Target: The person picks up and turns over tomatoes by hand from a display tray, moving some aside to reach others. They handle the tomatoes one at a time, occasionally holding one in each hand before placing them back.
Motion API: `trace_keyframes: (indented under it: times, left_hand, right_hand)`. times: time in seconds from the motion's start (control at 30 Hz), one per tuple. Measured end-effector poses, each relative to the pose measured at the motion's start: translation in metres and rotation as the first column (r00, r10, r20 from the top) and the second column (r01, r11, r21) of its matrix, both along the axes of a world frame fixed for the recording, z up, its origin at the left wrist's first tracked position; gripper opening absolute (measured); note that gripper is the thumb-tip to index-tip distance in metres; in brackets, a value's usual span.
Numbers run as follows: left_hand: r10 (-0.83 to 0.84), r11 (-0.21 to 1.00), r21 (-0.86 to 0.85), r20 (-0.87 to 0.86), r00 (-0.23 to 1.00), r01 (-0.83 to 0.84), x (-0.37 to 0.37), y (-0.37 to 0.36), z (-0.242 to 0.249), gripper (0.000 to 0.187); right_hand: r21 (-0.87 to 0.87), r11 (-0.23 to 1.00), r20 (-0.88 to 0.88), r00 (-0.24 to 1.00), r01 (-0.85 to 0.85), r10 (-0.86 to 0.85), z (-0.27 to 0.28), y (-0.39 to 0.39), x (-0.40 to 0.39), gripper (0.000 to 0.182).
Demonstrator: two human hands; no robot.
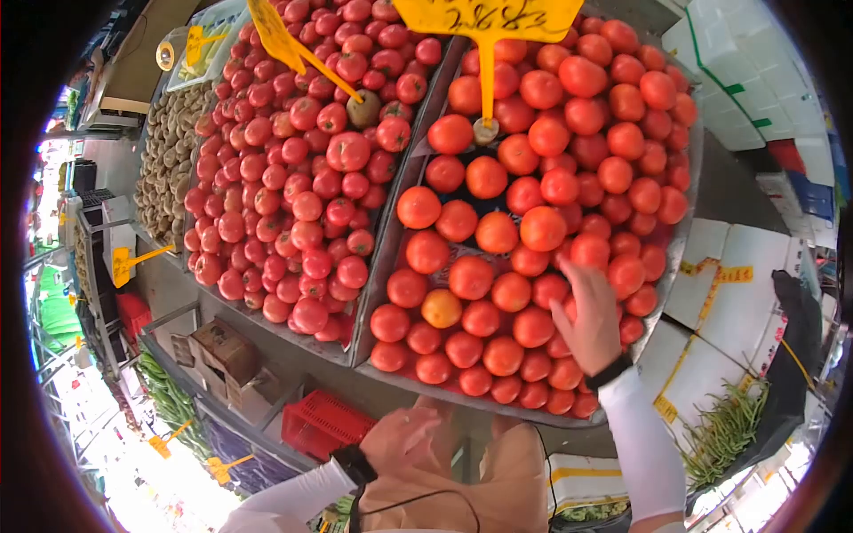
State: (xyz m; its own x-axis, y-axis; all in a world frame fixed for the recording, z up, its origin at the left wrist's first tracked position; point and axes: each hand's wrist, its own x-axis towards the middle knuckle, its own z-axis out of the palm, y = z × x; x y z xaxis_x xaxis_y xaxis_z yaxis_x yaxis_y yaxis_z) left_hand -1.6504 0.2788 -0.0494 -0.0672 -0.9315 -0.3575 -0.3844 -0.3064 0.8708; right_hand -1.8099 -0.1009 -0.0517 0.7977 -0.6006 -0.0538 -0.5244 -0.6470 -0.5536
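My right hand (590, 318) reaches over the right-hand bin of red tomatoes (473, 277), its thumb and fingers apart. Part of a tomato shows between thumb and forefinger, and whether the fingers grip it is hard to see. One orange-yellow tomato (442, 308) lies among the red ones near the bin's front. My left hand (404, 437) hangs low in front of my body, below the bin's edge, with loosely extended fingers and nothing visible in it. Dark bands circle both wrists.
Pinkish tomatoes (306, 206) fill the neighbouring bin, with brown potato-like produce (169, 133) beyond. Yellow price signs (487, 22) stick up from the piles. A red crate (327, 425) stands lower left. White foam boxes (736, 266) and green beans (729, 426) are at right.
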Motion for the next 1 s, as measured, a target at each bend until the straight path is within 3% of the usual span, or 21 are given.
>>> trace_keyframes:
  times: [0.03, 0.1, 0.2, 0.23, 0.3, 0.37, 0.5, 0.57, 0.67, 0.77, 0.93, 1.0]
  left_hand:
    - [-0.004, 1.0, 0.02, -0.025, 1.0, 0.005, -0.005, -0.005, 0.004, 0.047]
    - [-0.009, 0.996, 0.086, -0.081, 0.997, 0.016, -0.019, -0.012, 0.023, 0.047]
    - [0.043, 0.998, 0.055, 0.02, 0.999, -0.044, -0.034, -0.049, 0.022, 0.047]
    - [0.06, 0.997, 0.043, 0.057, 0.997, -0.062, -0.037, -0.069, 0.019, 0.047]
    - [0.199, 0.98, -0.063, 0.157, 0.967, -0.191, -0.046, -0.122, 0.017, 0.048]
    - [0.304, 0.943, -0.212, 0.24, 0.922, -0.256, -0.052, -0.18, 0.0, 0.051]
    - [0.548, 0.827, -0.435, 0.48, 0.685, -0.357, -0.06, -0.299, -0.042, 0.065]
    - [0.599, 0.798, -0.463, 0.547, 0.584, -0.385, -0.06, -0.342, -0.054, 0.076]
    - [0.532, 0.841, -0.349, 0.669, 0.519, -0.413, -0.054, -0.365, -0.092, 0.082]
    - [0.457, 0.864, -0.253, 0.757, 0.466, -0.436, -0.05, -0.375, -0.095, 0.079]
    - [0.511, 0.793, -0.257, 0.773, 0.375, -0.552, -0.055, -0.379, -0.083, 0.074]
    - [0.63, 0.711, -0.394, 0.724, 0.28, -0.582, -0.057, -0.371, -0.083, 0.074]
  right_hand:
    - [0.097, 0.995, -0.001, 1.0, -0.004, 0.004, 0.007, 0.006, -0.017, 0.061]
    - [0.387, 0.909, -0.054, 0.988, 0.157, -0.147, 0.034, 0.021, -0.041, 0.054]
    - [0.333, 0.941, -0.088, 0.996, 0.056, -0.028, 0.029, 0.032, -0.093, 0.038]
    - [0.25, 0.967, -0.046, 0.997, -0.048, 0.062, 0.022, 0.034, -0.112, 0.037]
    - [0.46, 0.888, -0.121, 0.992, 0.029, 0.031, 0.023, 0.04, -0.134, 0.042]
    - [0.405, 0.914, -0.02, 1.0, -0.01, 0.02, 0.016, 0.038, -0.151, 0.047]
    - [0.431, 0.9, 0.046, 0.998, -0.055, 0.039, 0.016, 0.021, -0.204, 0.056]
    - [0.457, 0.887, 0.023, 0.998, -0.066, 0.063, 0.025, 0.007, -0.236, 0.059]
    - [0.481, 0.869, 0.033, 0.993, -0.117, 0.116, 0.036, -0.02, -0.283, 0.062]
    - [0.579, 0.81, 0.019, 0.995, -0.091, 0.099, 0.042, -0.047, -0.331, 0.061]
    - [0.544, 0.834, 0.003, 0.994, -0.09, 0.105, 0.035, -0.081, -0.351, 0.062]
    - [0.476, 0.871, 0.08, 0.992, -0.125, 0.099, 0.032, -0.088, -0.327, 0.062]
